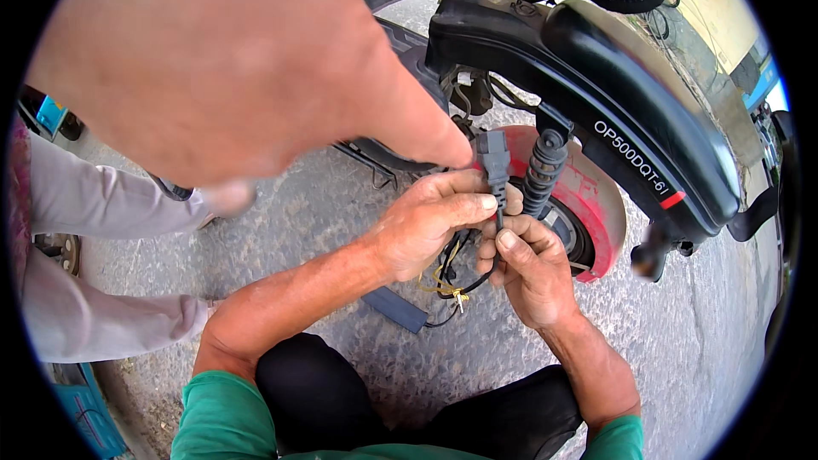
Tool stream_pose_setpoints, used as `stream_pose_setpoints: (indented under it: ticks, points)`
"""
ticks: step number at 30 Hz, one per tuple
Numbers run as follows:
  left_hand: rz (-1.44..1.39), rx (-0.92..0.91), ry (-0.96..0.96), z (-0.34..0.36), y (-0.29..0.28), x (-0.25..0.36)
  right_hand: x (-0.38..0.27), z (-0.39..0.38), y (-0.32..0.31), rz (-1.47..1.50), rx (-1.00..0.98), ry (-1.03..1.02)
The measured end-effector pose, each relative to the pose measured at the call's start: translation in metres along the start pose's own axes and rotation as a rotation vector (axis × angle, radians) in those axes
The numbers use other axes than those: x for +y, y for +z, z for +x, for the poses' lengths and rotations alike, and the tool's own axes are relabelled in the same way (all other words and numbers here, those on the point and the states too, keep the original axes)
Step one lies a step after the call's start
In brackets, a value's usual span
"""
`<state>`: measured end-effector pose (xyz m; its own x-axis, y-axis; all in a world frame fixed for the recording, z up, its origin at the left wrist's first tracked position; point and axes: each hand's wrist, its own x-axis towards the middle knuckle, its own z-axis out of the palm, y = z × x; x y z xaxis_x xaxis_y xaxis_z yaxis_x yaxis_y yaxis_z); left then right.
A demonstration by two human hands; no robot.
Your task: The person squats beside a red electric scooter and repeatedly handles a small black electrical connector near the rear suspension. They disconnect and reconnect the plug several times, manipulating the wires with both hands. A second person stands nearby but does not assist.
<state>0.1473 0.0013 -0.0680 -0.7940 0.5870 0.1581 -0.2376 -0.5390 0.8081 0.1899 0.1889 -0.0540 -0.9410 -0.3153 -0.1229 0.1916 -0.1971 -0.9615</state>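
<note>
"What's in your grip?"
"My left hand pinches the black plug connector at its cable end; my right hand closes on the cord just below."
"Where's that?"
"In view, just left of the coil-spring shock absorber, by the red mudguard."
"Anything in the way?"
"Another person's hand blocks the upper left, pointing finger beside the connector. A black, flat box lies on the ground near my left wrist."
</note>
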Motion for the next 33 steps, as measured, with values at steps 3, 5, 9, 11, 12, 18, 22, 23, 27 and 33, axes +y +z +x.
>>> stream_pose_setpoints:
  ticks: [3,5,9,11,12,18,22,23,27,33]
  points:
    - [0.004,-0.015,0.007,0.001,-0.001,-0.003,-0.002,0.001,-0.001,0.002,-0.008,-0.009]
    - [-0.001,-0.039,0.004,0.002,-0.003,-0.002,-0.002,0.001,-0.002,0.014,-0.01,-0.008]
    - [-0.013,-0.044,0.014,0.004,-0.007,-0.006,-0.001,0.002,-0.003,0.022,-0.009,-0.006]
    - [-0.019,-0.034,0.013,0.004,-0.007,-0.006,-0.001,0.003,-0.003,0.023,-0.01,0.0]
    - [-0.018,-0.031,0.012,0.004,-0.007,-0.007,0.0,0.003,-0.004,0.023,-0.014,0.003]
    - [0.001,0.027,0.027,0.003,-0.005,-0.008,0.003,0.003,-0.003,0.034,0.011,-0.017]
    - [0.062,0.099,0.067,0.002,-0.004,-0.007,0.004,0.002,-0.003,0.012,0.048,-0.031]
    - [0.068,0.073,0.035,0.002,-0.005,-0.005,0.005,0.002,-0.003,-0.003,0.058,-0.028]
    - [0.193,0.043,0.067,0.001,-0.007,-0.001,0.0,0.008,-0.004,-0.13,0.128,-0.158]
    - [0.63,0.079,0.194,-0.003,-0.006,-0.001,-0.017,0.015,0.0,-0.057,0.134,-0.045]
